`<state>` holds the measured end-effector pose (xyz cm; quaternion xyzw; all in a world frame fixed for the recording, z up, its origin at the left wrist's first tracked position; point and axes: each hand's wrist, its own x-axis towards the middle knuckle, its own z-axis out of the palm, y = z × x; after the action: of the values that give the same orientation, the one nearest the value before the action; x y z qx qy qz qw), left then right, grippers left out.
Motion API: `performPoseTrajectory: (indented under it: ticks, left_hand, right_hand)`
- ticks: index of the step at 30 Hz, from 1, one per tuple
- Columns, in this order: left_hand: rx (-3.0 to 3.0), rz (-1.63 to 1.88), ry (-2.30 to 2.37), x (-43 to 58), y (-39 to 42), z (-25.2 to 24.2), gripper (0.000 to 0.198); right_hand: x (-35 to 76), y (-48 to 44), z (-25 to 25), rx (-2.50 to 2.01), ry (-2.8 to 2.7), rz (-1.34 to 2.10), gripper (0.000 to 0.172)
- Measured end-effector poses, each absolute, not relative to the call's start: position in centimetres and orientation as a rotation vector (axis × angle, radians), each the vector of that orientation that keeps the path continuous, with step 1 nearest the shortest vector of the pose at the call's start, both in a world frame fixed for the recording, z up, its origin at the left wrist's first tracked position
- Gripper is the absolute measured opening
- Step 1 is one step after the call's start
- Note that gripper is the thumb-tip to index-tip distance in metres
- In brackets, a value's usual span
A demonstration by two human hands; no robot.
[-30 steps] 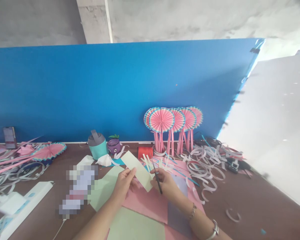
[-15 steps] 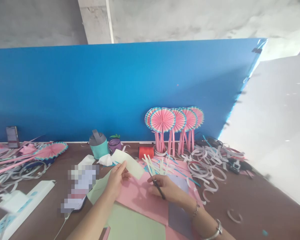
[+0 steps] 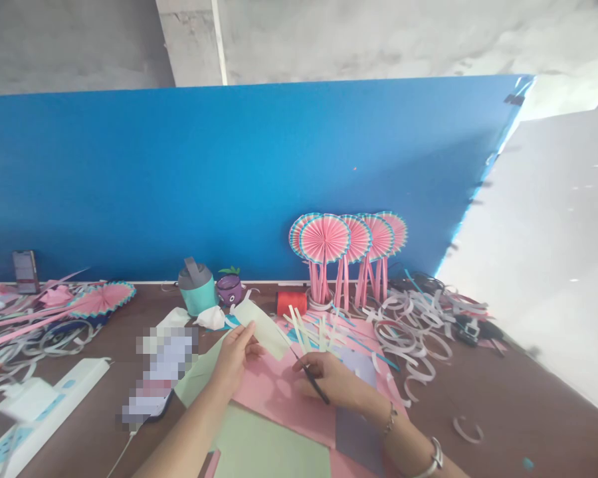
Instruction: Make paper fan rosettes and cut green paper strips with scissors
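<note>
My left hand (image 3: 239, 352) pinches a pale cream-green sheet of paper (image 3: 263, 326) between thumb and fingers. In my right hand (image 3: 331, 380) is a dark pair of scissors (image 3: 315, 384), its blade end at the right edge of that sheet. Both hands are above a pink sheet (image 3: 284, 403), which lies over a green sheet (image 3: 274, 445) and beside a greyish-purple one (image 3: 361, 425). Thin pale paper strips (image 3: 299, 328) lie just beyond my right hand, with blue strips among them.
Several pink pleated paper fans (image 3: 325, 239) stand against the blue partition (image 3: 179, 179). A red spool (image 3: 292, 303), purple pot (image 3: 230, 290) and teal cup (image 3: 198, 295) are behind the work. Curled strips (image 3: 418, 325) heap at right; a phone (image 3: 164, 372) and power strip (image 3: 54, 411) lie left.
The cream-green sheet has shifted slightly right and down in my left hand. The scissors have turned a little, their blade end now against the sheet's right edge.
</note>
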<state>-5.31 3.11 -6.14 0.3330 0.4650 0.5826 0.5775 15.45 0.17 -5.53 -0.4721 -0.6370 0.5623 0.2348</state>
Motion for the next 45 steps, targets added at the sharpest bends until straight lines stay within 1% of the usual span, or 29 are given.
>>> performPoseTrajectory:
  ticks: [8,13,20,35,45]
  left_hand:
    - [0.807,1.348,1.094,-5.37,3.09,-6.40,0.038]
    - [0.821,1.341,1.105,-5.23,2.84,-5.82,0.039]
    - [0.831,1.340,1.109,-5.33,2.89,-6.08,0.038]
    - [0.836,1.346,1.117,-5.30,2.95,-6.16,0.038]
    - [0.811,1.359,1.120,-5.31,2.98,-6.34,0.038]
  right_hand:
    - [15.42,0.21,-5.74,-1.329,-1.761,1.513,0.034]
    - [15.45,0.18,-5.78,-1.318,-1.748,1.514,0.027]
    - [15.45,0.16,-5.54,-1.337,-1.757,1.492,0.025]
    - [15.45,0.25,-5.65,-1.365,-1.752,1.468,0.022]
    - [15.62,0.54,-6.43,-1.392,-1.733,1.450,0.027]
